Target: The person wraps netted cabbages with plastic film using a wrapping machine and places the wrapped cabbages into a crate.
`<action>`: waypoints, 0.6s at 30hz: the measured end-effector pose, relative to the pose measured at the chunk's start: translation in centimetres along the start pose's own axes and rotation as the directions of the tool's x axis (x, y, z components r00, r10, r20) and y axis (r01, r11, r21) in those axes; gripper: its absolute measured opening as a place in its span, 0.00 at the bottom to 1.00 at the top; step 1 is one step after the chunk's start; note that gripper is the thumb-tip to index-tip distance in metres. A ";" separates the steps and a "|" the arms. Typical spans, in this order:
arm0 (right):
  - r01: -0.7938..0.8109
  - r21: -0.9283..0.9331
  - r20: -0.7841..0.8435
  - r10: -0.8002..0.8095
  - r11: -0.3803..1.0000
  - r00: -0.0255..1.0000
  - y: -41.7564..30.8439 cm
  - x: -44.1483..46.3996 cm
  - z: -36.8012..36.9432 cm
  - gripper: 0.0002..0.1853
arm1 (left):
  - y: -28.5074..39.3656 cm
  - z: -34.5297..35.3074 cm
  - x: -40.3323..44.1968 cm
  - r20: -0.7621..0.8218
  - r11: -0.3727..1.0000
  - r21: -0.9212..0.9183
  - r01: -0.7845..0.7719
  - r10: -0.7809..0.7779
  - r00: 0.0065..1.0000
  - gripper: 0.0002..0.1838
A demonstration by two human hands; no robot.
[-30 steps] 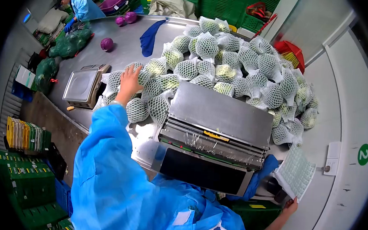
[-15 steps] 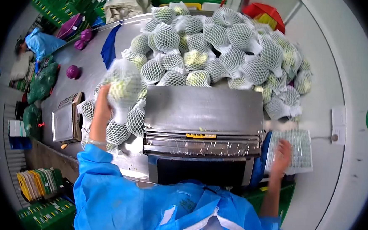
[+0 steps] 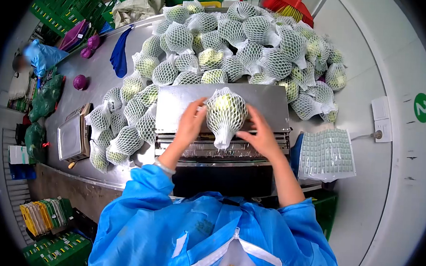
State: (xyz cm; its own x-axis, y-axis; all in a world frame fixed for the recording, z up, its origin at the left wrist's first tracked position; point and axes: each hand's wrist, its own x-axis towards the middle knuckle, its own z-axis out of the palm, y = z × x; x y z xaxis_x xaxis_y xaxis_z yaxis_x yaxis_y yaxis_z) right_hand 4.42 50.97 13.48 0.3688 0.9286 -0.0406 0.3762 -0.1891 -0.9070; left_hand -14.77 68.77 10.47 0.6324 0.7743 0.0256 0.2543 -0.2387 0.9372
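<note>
A pale green cabbage (image 3: 225, 113) in a white foam net sits on the metal top of a wrapping machine (image 3: 176, 101), the net's gathered end toward me. My left hand (image 3: 190, 124) is at its left side, fingers apart and curved. On the other side my right hand (image 3: 261, 135) is open, thumb stretched toward the net's end. Both hands are very close to the cabbage; whether the fingertips touch it I cannot tell. Clear film (image 3: 212, 150) lies across the machine's front rollers.
Netted cabbages (image 3: 276, 61) are heaped behind the machine, with more (image 3: 127, 142) at its left. A sheet of labels (image 3: 326, 154) lies at right. Further left are a scale (image 3: 73, 136), a blue cloth (image 3: 120, 54) and purple cabbages (image 3: 80, 82). A person in blue (image 3: 44, 57) is far left.
My left hand has brought a netted cabbage from the left onto the machine top, and its fingers have loosened. My right hand has moved from the label sheet to the cabbage's right side.
</note>
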 end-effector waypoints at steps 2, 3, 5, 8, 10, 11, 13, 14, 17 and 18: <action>-0.061 -0.072 -0.178 0.047 0.996 0.983 -0.7 -2.3 -2.8 0.42 | -0.2 -3.2 -2.0 -0.200 1.000 0.029 -0.012 0.017 0.980 0.18; -0.084 -0.117 -0.302 0.045 0.990 0.952 -0.4 -3.8 -4.3 0.34 | 1.3 -5.3 -3.7 -0.289 0.968 0.249 0.014 0.061 0.955 0.13; -0.161 -0.434 -0.460 -0.064 0.886 0.886 2.1 -7.0 -6.1 0.17 | 0.8 -7.9 -6.8 -0.375 0.836 0.476 0.274 -0.088 0.923 0.11; -0.309 -0.753 -0.368 0.017 0.581 0.930 3.1 -9.3 -3.7 0.19 | -2.2 -6.2 -9.9 -0.216 0.721 0.687 0.084 0.093 0.972 0.15; -0.285 -0.751 -0.356 -0.001 0.596 0.935 4.6 -8.6 -0.4 0.19 | -2.9 -2.6 -10.0 -0.208 0.748 0.660 0.069 0.094 0.973 0.16; -0.255 -0.660 -0.368 -0.007 0.707 0.930 5.7 -8.0 0.7 0.18 | -3.4 -1.6 -9.7 -0.217 0.762 0.645 0.051 0.118 0.969 0.15; -0.164 -0.639 -0.307 -0.054 0.752 0.950 6.8 -7.2 0.8 0.13 | -3.6 -2.0 -9.4 -0.184 0.811 0.579 0.080 0.034 0.982 0.14; -0.162 -0.431 -0.236 0.062 0.888 0.970 6.3 -7.3 -0.3 0.12 | -3.4 -3.3 -9.4 -0.070 0.904 0.389 0.178 -0.164 0.984 0.13; -0.271 0.303 0.173 0.227 0.914 0.958 2.7 -8.8 -5.6 0.10 | 0.0 -9.1 -9.3 0.382 0.884 -0.072 0.462 -0.404 0.831 0.13; -0.266 0.527 0.220 0.172 0.807 0.960 0.6 -8.7 -7.0 0.09 | 3.2 -10.8 -8.8 0.467 0.826 -0.245 0.508 -0.359 0.808 0.12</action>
State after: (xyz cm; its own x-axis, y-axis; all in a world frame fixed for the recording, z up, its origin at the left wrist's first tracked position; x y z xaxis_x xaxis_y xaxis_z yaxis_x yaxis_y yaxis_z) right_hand 7.42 40.55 16.19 0.2316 0.9294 -0.2874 -0.2424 -0.2310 -0.9423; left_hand -27.40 67.48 17.02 0.7617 0.4377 -0.4778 0.3519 0.3397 0.8722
